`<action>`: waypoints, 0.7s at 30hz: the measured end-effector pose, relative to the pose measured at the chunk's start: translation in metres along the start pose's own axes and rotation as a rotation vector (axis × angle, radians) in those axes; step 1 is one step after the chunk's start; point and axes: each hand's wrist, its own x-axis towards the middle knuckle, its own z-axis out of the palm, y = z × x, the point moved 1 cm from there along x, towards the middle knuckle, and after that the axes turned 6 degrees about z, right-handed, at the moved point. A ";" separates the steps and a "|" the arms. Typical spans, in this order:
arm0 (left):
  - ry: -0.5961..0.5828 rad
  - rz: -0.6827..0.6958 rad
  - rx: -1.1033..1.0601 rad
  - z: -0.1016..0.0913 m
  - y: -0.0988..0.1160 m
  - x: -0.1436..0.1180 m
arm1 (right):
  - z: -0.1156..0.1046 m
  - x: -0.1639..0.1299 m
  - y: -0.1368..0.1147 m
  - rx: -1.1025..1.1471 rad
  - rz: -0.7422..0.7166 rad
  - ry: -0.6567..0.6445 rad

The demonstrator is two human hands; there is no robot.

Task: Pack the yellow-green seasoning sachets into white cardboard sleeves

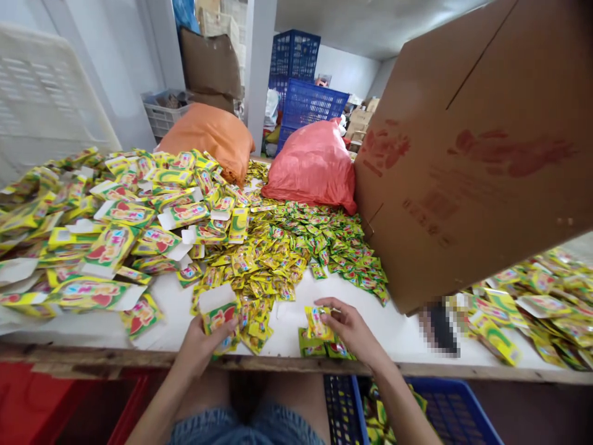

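My left hand is closed around a small yellow and green candy box, its white flap standing up at the top. In my right hand a small yellow packet is pinched between thumb and fingers. Just under it, green packets lie by the table's front edge. A heap of yellow packets spreads ahead of my hands, with a heap of green packets to its right. Many open-flapped boxes are piled on the left.
A large cardboard box stands tilted at the right, with more packets and boxes beyond it. An orange sack and a red sack sit at the back. Below the table edge is a blue crate near packets.
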 end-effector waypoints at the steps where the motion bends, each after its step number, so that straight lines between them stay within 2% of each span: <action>1: -0.018 -0.006 0.004 0.008 -0.001 -0.001 | 0.000 -0.002 0.006 -0.098 0.006 -0.020; 6: -0.223 -0.020 0.066 0.037 -0.011 -0.005 | 0.011 -0.004 0.017 -0.576 -0.140 0.040; 8: -0.295 -0.031 0.074 0.045 -0.013 -0.006 | 0.012 -0.003 0.013 -0.668 -0.166 0.012; 12: -0.354 -0.031 0.053 0.063 -0.012 -0.009 | 0.015 0.000 0.004 -0.772 -0.151 -0.091; 16: -0.409 -0.046 0.024 0.078 -0.017 -0.009 | 0.019 -0.005 -0.002 -0.796 -0.176 -0.177; 19: -0.381 -0.065 0.027 0.083 -0.027 -0.004 | 0.018 -0.012 -0.005 -0.682 -0.149 -0.254; 21: -0.384 -0.076 0.020 0.085 -0.032 -0.002 | 0.017 -0.015 -0.009 -0.542 -0.128 -0.217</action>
